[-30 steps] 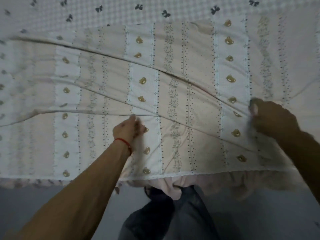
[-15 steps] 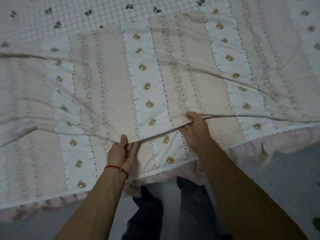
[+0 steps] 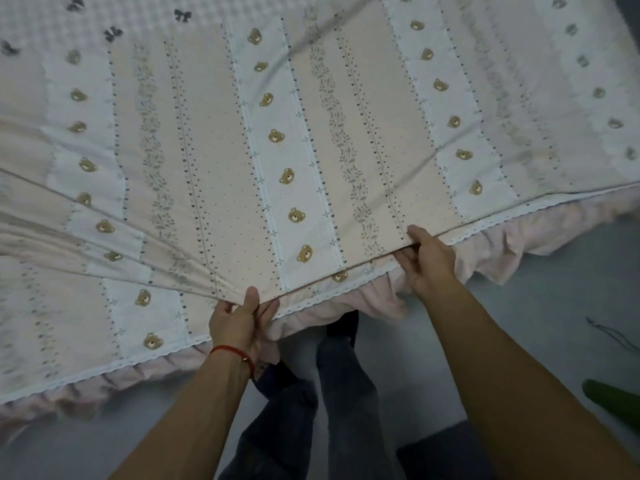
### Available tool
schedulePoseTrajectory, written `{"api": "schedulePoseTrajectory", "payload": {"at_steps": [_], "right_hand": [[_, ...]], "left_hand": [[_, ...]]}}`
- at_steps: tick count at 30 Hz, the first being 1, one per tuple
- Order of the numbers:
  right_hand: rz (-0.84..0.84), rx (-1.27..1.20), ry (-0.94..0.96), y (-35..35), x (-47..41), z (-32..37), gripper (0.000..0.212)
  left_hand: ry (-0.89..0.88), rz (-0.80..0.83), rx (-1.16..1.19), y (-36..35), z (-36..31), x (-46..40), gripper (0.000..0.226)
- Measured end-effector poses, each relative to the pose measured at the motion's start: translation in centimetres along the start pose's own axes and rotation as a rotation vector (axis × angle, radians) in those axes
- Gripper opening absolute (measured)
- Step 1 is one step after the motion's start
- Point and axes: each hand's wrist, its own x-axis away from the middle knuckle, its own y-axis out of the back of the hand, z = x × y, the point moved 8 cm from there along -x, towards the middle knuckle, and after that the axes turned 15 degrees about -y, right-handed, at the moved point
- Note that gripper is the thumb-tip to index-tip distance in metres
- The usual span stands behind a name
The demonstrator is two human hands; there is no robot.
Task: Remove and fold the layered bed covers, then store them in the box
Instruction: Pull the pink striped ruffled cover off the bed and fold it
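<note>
Here the cover is a thin, soft cotton sheet spread over the bed, printed in lengthwise stripes: pale peach bands with dotted lines and leafy sprigs, and white bands carrying a row of small brown bear heads. A fold of it is drawn back to the near edge, where both hands hold it. The left hand pinches the folded edge, thumb on top and fingers curled beneath; creases fan out from that grip toward the left. The right hand grips the same edge farther right, thumb over the cloth and fingers tucked under it. A red string circles the left wrist.

Along the near edge runs a narrow white scalloped trim, and below it hangs a gathered pink ruffle, limp and wavy. At the far left a second layer shows: white waffle-textured fabric dotted with small dark bows.

No writing or label can be read.

The floor is plain grey and smooth. The person's legs in dark trousers stand just beside the bed. A green object lies at the right edge, too blurred to identify.
</note>
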Motion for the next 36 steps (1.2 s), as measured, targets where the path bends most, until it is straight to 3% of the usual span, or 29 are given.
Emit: {"api": "schedulePoseTrajectory", "payload": {"at_steps": [4,7,9,12,16,21,23,26,27,29,32,34,36], "right_hand": [[-0.117,-0.077,0.106,0.5,-1.2,4.7,0.034],[-0.320,0.052,0.371,1.4,0.3,8.4,0.038],[-0.372,0.081,0.462,2.0,1.5,8.9,0.036],[-0.344,0.051,0.345,3.8,0.3,6.7,0.025],[-0.300,0.029,0.237,4.5,-0.4,5.4,0.014],[-0.376,0.119,0.293,5.7,-0.4,5.1,0.026],[-0.530,0.231,0.335,6.2,0.0,5.0,0.038],[-0.780,0.604,0.693,2.1,4.1,4.5,0.070],[-0.742,0.770,0.858,-1.0,5.8,3.5,0.073],[-0.397,1.143,1.069,-8.4,7.0,-1.0,0.067],[0.062,1.605,1.156,-16.4,6.9,-9.6,0.073],[0.118,1.838,1.163,-18.2,6.4,-13.2,0.088],[0.037,2.015,1.154,-18.9,6.1,-15.6,0.104]], "left_hand": [[-0.007,0.036,-0.019,-0.1,0.0,-0.5,0.055],[-0.004,0.046,-0.028,-0.1,0.1,0.1,0.061],[0.009,0.050,-0.046,-0.2,0.2,0.9,0.045],[0.019,0.046,-0.098,0.3,0.6,1.1,0.027],[0.007,0.046,-0.164,0.9,0.9,0.8,0.024],[-0.017,0.051,-0.189,1.3,0.8,0.8,0.036],[-0.046,0.052,-0.212,0.9,0.4,1.1,0.030],[-0.098,0.045,-0.292,0.7,0.0,1.1,0.017],[-0.103,0.044,-0.318,0.8,-0.1,1.2,0.014],[-0.113,0.065,-0.366,1.1,0.0,1.2,0.014],[-0.151,0.051,-0.483,2.0,0.1,1.5,0.017],[-0.103,0.064,-0.444,1.9,0.9,1.4,0.020],[-0.062,0.068,-0.407,2.0,1.1,0.9,0.015]]}}
